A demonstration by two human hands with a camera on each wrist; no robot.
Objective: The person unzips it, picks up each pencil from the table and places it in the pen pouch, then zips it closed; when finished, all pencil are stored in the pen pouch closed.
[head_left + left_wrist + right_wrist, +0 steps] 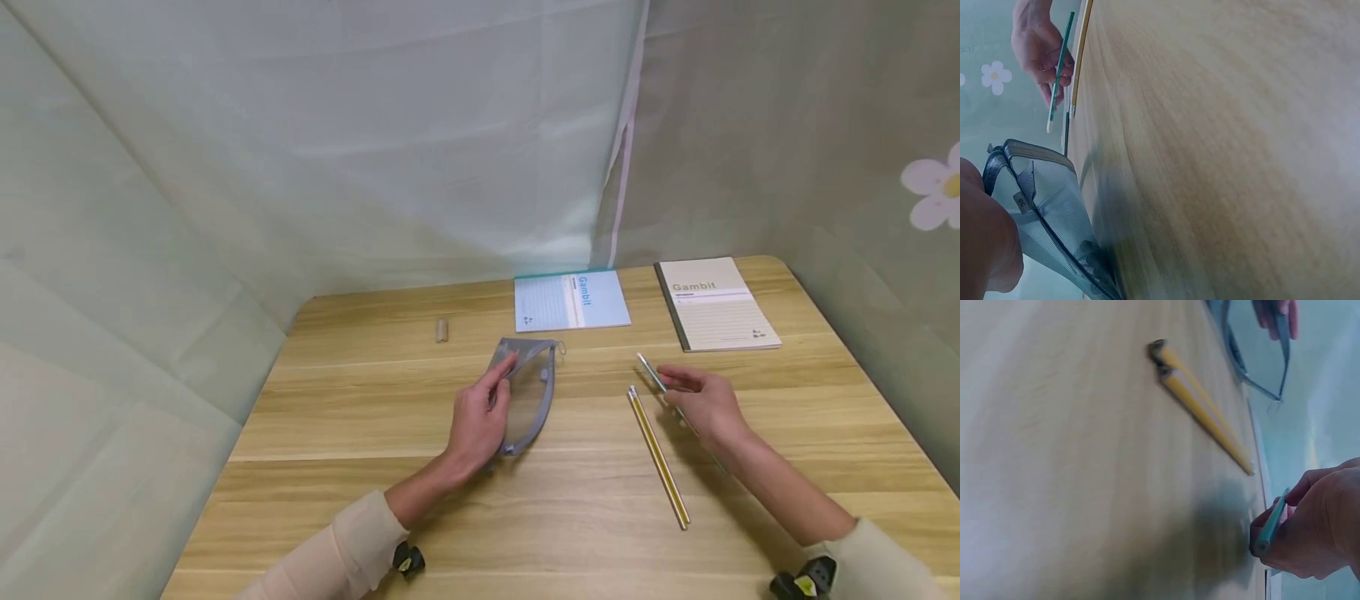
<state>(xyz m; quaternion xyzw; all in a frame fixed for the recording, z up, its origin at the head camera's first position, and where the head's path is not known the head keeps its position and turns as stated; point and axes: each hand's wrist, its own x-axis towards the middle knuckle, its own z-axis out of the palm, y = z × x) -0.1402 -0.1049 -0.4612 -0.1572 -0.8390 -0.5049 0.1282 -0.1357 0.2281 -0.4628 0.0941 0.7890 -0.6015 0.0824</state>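
A grey mesh zip pouch (528, 404) stands over the table with its mouth gaping toward the right. My left hand (477, 422) grips its left side, thumb and fingers at the edge. In the left wrist view the pouch (1054, 200) shows a dark zip and a small tag. My right hand (707, 408) pinches a green pencil (651, 372) along its length, raised above the table and tilted. The right wrist view shows one end of that pencil (1272, 525) coming out between thumb and fingers. Two yellow striped pencils (658, 458) lie side by side between the hands.
The wooden table (337, 417) has a blue notebook (551, 304) and a cream notebook (716, 308) at its back. A small brownish block (442, 331) lies at the back left. Fabric curtains (412, 150) hang close behind and at both sides.
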